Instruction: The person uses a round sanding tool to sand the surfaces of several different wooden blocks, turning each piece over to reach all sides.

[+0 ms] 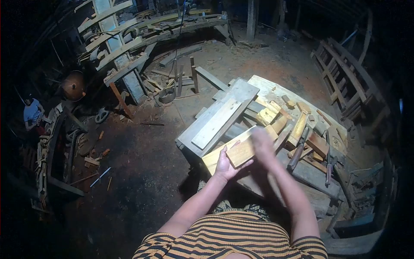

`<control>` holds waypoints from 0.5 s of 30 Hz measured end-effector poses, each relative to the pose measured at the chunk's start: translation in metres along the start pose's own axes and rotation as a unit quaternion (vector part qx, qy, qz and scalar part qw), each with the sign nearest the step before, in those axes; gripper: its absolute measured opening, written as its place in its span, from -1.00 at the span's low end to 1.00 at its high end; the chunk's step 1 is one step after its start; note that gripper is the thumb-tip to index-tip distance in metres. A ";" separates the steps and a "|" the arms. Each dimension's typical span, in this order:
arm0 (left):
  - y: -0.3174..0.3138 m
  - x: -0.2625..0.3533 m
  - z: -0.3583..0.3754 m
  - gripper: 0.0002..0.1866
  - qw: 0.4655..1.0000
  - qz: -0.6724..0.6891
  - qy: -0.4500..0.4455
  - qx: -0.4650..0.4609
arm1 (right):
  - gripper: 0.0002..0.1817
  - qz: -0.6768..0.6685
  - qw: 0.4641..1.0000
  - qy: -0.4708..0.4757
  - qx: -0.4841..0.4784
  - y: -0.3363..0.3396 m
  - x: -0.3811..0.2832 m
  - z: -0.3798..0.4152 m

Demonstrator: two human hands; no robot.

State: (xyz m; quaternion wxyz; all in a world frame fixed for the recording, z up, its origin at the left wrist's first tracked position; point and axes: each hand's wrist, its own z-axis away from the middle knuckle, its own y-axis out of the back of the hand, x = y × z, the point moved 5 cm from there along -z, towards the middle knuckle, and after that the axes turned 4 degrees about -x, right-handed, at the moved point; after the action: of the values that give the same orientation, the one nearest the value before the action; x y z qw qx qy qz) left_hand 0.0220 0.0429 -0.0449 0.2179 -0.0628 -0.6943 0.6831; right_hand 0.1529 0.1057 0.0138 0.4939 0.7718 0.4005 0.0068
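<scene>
A short, light-brown wooden block (240, 153) lies in my left hand (225, 165), with the thumb on its near left end and fingers below it. My right hand (262, 144) is at the block's right end, smeared by motion, so its fingers cannot be made out. Under and behind the block, a longer pale-yellow board (211, 160) reaches over the bench edge. Left of it on the bench lies a whitish plank (217, 125) on a wide grey board (243, 93).
Wood pieces, a yellow block (298, 129) and a dark-handled tool (297, 156) crowd the bench on the right. A wooden rack (340, 71) stands at far right. Another person (32, 113) is at far left, near stacked wood (44, 155).
</scene>
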 end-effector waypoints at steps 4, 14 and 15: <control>0.037 0.005 -0.011 -0.39 0.983 0.094 -0.006 -0.158 | -0.58 -0.027 0.991 0.120 -0.059 -0.002 -0.102 0.031; -0.008 -0.001 0.002 -0.39 1.000 -0.019 -0.006 0.018 | -0.72 0.001 0.999 0.003 0.053 0.013 0.000 -0.005; -0.002 -0.001 0.000 -0.40 0.999 -0.024 -0.014 0.027 | -0.70 0.047 0.999 0.026 0.001 0.009 -0.039 0.007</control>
State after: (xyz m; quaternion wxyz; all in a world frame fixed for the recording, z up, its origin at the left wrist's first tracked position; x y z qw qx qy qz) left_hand 0.0233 0.0423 -0.0432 0.2261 -0.0313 -0.6800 0.6968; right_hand 0.1349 0.0746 0.0322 0.4816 0.7898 0.3765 0.0502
